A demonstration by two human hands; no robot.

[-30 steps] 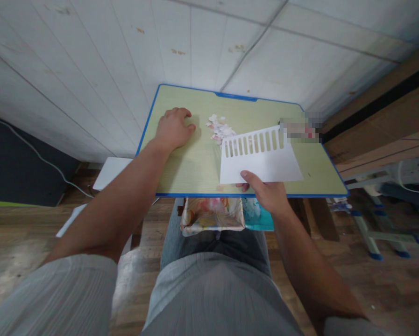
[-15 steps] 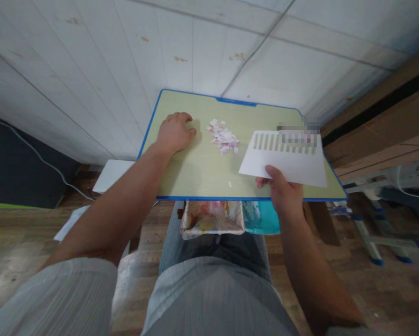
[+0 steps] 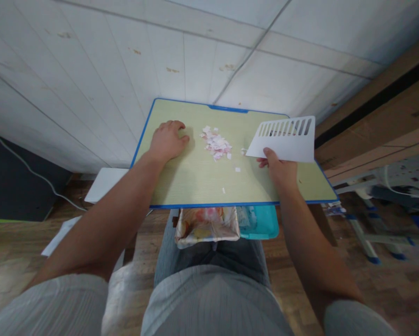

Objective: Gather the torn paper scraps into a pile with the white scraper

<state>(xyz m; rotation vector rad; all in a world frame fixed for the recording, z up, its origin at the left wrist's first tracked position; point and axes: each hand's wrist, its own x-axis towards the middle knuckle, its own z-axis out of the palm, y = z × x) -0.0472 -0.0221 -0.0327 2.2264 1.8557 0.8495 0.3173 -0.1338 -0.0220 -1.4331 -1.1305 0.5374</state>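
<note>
White, flat, slotted panel (image 3: 289, 148)

I note white panelled wall (image 3: 167, 46), brown-marked, grey cable (image 3: 254, 48) slanting across it. Left: dark panel (image 3: 16, 186) above wood-look floor (image 3: 398, 291). Right: brown cardboard (image 3: 380, 116); lower, pale legs (image 3: 361, 238) with blue feet (image 3: 373, 260).
</note>
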